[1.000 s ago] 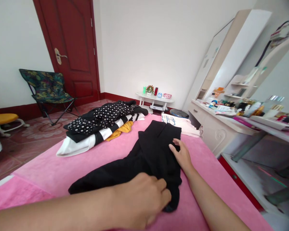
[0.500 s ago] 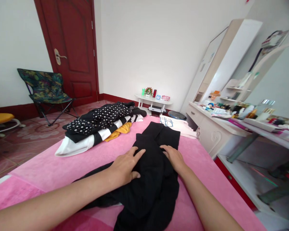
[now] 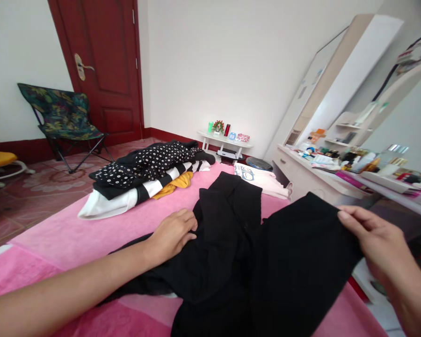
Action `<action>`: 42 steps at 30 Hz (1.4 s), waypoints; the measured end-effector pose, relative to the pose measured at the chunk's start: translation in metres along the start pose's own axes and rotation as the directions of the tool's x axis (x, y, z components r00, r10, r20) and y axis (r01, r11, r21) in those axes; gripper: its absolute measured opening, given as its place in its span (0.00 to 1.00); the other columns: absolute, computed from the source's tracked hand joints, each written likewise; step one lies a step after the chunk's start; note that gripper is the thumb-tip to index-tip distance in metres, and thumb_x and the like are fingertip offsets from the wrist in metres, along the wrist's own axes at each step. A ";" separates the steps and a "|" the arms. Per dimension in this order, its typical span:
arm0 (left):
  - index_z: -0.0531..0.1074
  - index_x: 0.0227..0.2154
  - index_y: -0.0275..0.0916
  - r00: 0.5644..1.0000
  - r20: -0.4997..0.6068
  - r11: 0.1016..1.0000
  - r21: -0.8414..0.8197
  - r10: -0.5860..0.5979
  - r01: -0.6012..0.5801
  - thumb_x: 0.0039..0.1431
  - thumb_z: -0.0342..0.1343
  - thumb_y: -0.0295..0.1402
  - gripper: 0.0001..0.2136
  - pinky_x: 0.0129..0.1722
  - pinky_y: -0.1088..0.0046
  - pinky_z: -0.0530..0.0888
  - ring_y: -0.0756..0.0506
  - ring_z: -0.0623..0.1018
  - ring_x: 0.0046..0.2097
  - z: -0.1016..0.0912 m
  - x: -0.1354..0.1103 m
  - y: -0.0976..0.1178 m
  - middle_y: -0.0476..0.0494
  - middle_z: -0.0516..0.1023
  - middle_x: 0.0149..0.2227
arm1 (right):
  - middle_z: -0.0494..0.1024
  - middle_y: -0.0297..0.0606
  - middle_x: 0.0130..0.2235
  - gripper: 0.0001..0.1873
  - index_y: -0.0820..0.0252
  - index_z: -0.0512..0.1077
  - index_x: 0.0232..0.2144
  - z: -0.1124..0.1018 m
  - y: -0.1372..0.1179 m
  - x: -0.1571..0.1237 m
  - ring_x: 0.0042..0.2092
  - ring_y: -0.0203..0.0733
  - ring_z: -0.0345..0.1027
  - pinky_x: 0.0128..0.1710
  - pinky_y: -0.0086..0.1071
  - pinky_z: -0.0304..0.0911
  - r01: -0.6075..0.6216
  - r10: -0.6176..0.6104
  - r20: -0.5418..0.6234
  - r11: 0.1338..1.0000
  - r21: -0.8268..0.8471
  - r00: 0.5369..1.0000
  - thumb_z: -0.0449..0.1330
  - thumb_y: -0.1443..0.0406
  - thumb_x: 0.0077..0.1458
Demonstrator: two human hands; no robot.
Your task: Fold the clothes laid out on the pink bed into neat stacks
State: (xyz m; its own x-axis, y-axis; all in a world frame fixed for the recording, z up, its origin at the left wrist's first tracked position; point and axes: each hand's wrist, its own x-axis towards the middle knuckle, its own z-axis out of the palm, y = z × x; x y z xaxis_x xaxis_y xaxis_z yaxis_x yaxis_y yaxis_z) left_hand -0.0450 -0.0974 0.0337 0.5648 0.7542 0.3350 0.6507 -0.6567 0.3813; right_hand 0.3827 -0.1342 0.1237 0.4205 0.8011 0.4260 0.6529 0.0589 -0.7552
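Observation:
A black garment [image 3: 217, 234] lies spread and partly folded on the pink bed cover [image 3: 126, 238]; whether it is a top or trousers I cannot tell. My right hand [image 3: 379, 238] pinches a corner of it between thumb and fingers, holding that part raised and stretched out to the right, past the bed's edge. At the garment's left edge rests my left hand [image 3: 177, 231], its fingers curled in on the cloth and the fingertips partly hidden.
A pile of clothes with a black polka-dot piece [image 3: 143, 164] on top lies at the bed's left. Folded pale pink clothing [image 3: 263, 180] is at the far right corner. A cluttered dressing table [image 3: 315, 173] stands close on the right, a folding chair [image 3: 66, 117] at the left.
My right hand has moved from the garment's top to the right, lifting and pulling a black part outward. My left hand has shifted slightly left and its fingers have curled in.

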 end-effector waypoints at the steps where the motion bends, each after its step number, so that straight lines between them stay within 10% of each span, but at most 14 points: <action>1: 0.68 0.32 0.39 1.000 -0.008 1.000 -0.026 0.007 -0.008 0.59 0.50 0.32 0.04 0.40 0.70 0.67 0.45 0.71 0.38 -0.004 0.003 0.000 0.46 0.71 0.34 | 0.78 0.45 0.32 0.15 0.46 0.75 0.32 -0.004 -0.001 -0.008 0.30 0.51 0.73 0.29 0.41 0.67 -0.046 0.046 0.184 0.999 -0.003 0.982 0.61 0.50 0.43; 4: 0.65 0.28 0.39 0.989 -0.109 0.983 -0.166 -0.098 0.079 0.59 0.49 0.35 0.07 0.33 0.73 0.66 0.48 0.70 0.31 -0.030 0.023 -0.020 0.49 0.70 0.27 | 0.77 0.44 0.31 0.12 0.46 0.77 0.28 -0.001 -0.004 -0.032 0.33 0.49 0.72 0.32 0.38 0.66 0.004 0.078 0.723 0.994 -0.110 0.687 0.62 0.50 0.44; 7: 0.66 0.27 0.38 0.900 -0.305 0.945 -0.195 -0.312 0.262 0.56 0.50 0.39 0.10 0.32 0.74 0.66 0.47 0.71 0.30 -0.068 0.054 -0.060 0.49 0.71 0.26 | 0.78 0.39 0.32 0.10 0.47 0.77 0.32 0.018 -0.010 -0.043 0.32 0.44 0.70 0.32 0.34 0.64 0.211 0.086 0.891 0.957 -0.198 0.446 0.60 0.54 0.49; 13: 0.70 0.35 0.39 0.861 -0.476 0.924 0.221 -0.176 0.311 0.54 0.52 0.33 0.07 0.45 0.67 0.66 0.40 0.70 0.47 -0.099 0.065 -0.068 0.42 0.72 0.42 | 0.79 0.38 0.34 0.10 0.55 0.76 0.31 0.098 -0.029 -0.009 0.35 0.44 0.71 0.37 0.35 0.65 0.350 -0.219 0.632 0.933 -0.089 0.744 0.57 0.59 0.48; 17: 0.71 0.32 0.40 0.996 -0.084 0.995 0.097 -0.015 0.023 0.64 0.43 0.38 0.13 0.38 0.73 0.68 0.47 0.74 0.36 -0.069 0.020 0.001 0.46 0.75 0.34 | 0.79 0.36 0.34 0.10 0.58 0.75 0.31 0.176 -0.044 0.013 0.37 0.42 0.73 0.40 0.34 0.66 0.343 -0.369 0.644 0.923 0.173 0.670 0.55 0.65 0.50; 21: 0.71 0.26 0.41 0.941 0.338 0.991 0.133 -0.014 -0.033 0.63 0.44 0.40 0.15 0.31 0.72 0.68 0.47 0.74 0.30 -0.035 -0.025 0.049 0.46 0.74 0.28 | 0.79 0.34 0.38 0.13 0.57 0.77 0.32 0.243 -0.049 0.029 0.42 0.39 0.72 0.46 0.33 0.64 0.495 -0.371 0.771 0.865 0.084 0.518 0.54 0.73 0.49; 24: 0.74 0.38 0.41 0.927 0.336 0.965 0.250 -0.168 0.085 0.56 0.54 0.40 0.11 0.39 0.67 0.71 0.41 0.75 0.42 -0.024 -0.037 0.047 0.40 0.74 0.41 | 0.75 0.41 0.47 0.24 0.59 0.74 0.44 0.268 -0.046 0.048 0.46 0.45 0.70 0.48 0.36 0.64 0.524 -0.253 0.819 0.849 -0.067 0.514 0.65 0.71 0.39; 30: 0.63 0.57 0.37 0.924 0.294 0.942 0.296 -0.245 0.155 0.35 0.67 0.52 0.45 0.51 0.59 0.67 0.33 0.67 0.53 -0.027 -0.027 0.013 0.33 0.67 0.53 | 0.72 0.46 0.51 0.47 0.56 0.65 0.56 0.265 -0.044 0.079 0.48 0.52 0.70 0.45 0.38 0.65 0.570 -0.033 0.861 0.762 -0.306 0.507 0.72 0.67 0.28; 38: 0.72 0.34 0.43 0.893 0.373 0.967 0.126 -0.253 0.221 0.44 0.65 0.38 0.14 0.33 0.71 0.69 0.43 0.77 0.34 -0.018 -0.021 0.021 0.50 0.77 0.31 | 0.79 0.41 0.38 0.12 0.54 0.76 0.33 0.236 -0.052 0.032 0.42 0.52 0.72 0.39 0.38 0.64 0.708 -0.112 0.800 0.550 -0.443 0.589 0.65 0.68 0.40; 42: 0.70 0.30 0.42 0.951 0.288 0.989 0.128 -0.110 0.076 0.49 0.59 0.32 0.05 0.33 0.72 0.68 0.43 0.77 0.35 -0.032 -0.012 0.016 0.48 0.76 0.32 | 0.78 0.44 0.37 0.08 0.57 0.76 0.30 0.195 -0.072 0.048 0.42 0.54 0.72 0.39 0.39 0.62 0.688 -0.124 0.747 0.510 -0.517 0.654 0.64 0.66 0.41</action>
State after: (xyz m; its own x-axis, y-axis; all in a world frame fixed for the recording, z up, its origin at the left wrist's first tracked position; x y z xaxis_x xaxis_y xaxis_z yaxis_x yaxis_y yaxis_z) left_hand -0.0576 -0.1172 0.0639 0.6118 0.7905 0.0280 0.7512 -0.5918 0.2924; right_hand 0.2330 0.0158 0.1008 -0.2765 0.9610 0.0001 0.9477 0.2727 0.1657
